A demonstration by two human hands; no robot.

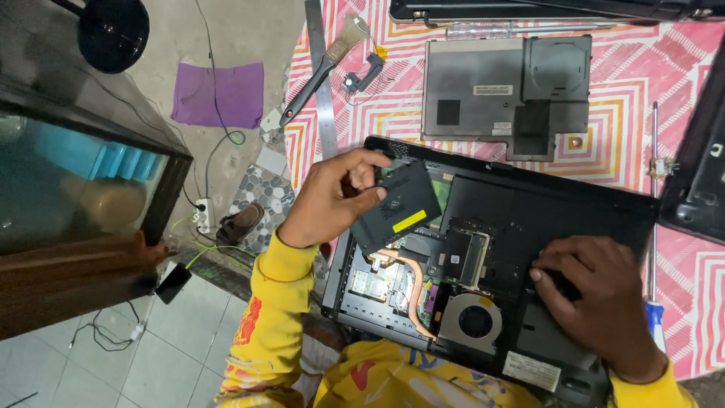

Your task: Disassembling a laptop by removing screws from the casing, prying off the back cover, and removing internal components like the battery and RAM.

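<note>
Nearest: opened laptop (pixel 529 249), underside up, on lap. Left hand (pixel 332 200), fingers clamped on small black cover panel (pixel 396 204) tilted above laptop's rear-left corner. Likely light, thin, stiff plastic; best gripped by edges. Right hand (pixel 596 295) flat on laptop's right side, fingers together.

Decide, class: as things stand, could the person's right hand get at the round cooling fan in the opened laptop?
Probably yes. The right hand rests on the laptop just beside the fan, which lies uncovered with nothing between them.

A pink patterned mat (pixel 627 113) covers grey floor (pixel 174 38) beside a glass tank (pixel 68 181) and pale tiles (pixel 174 332).
</note>
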